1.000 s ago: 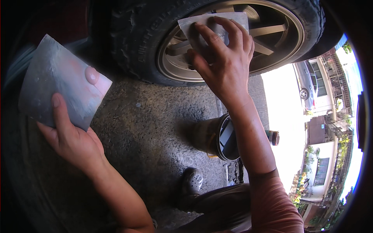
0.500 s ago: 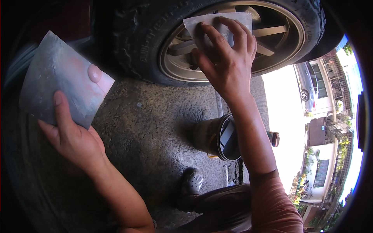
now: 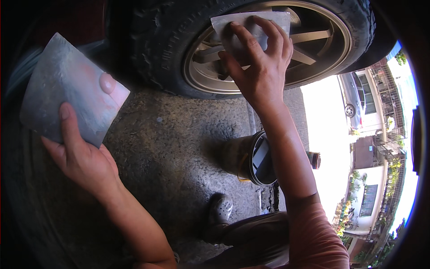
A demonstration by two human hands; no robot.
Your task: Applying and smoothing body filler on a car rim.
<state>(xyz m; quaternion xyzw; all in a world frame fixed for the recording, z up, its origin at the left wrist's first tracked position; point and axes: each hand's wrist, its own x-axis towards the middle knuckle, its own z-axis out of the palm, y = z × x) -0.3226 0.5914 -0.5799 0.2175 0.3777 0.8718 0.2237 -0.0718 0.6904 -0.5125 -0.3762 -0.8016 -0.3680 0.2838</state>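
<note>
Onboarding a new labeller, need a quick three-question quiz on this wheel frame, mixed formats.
1. True or false: the right hand presses a grey sheet against the alloy wheel.
2. Multiple choice: what does the left hand hold? A) a spray can B) a second grey sheet C) a brush
3. Fill in: on the concrete ground beside the right forearm stands an open ____.

Key
1. True: the fingers are spread flat on the sheet over the spokes.
2. B: gripped at its lower edge, thumb on its near face, held away from the tyre.
3. bucket
</note>
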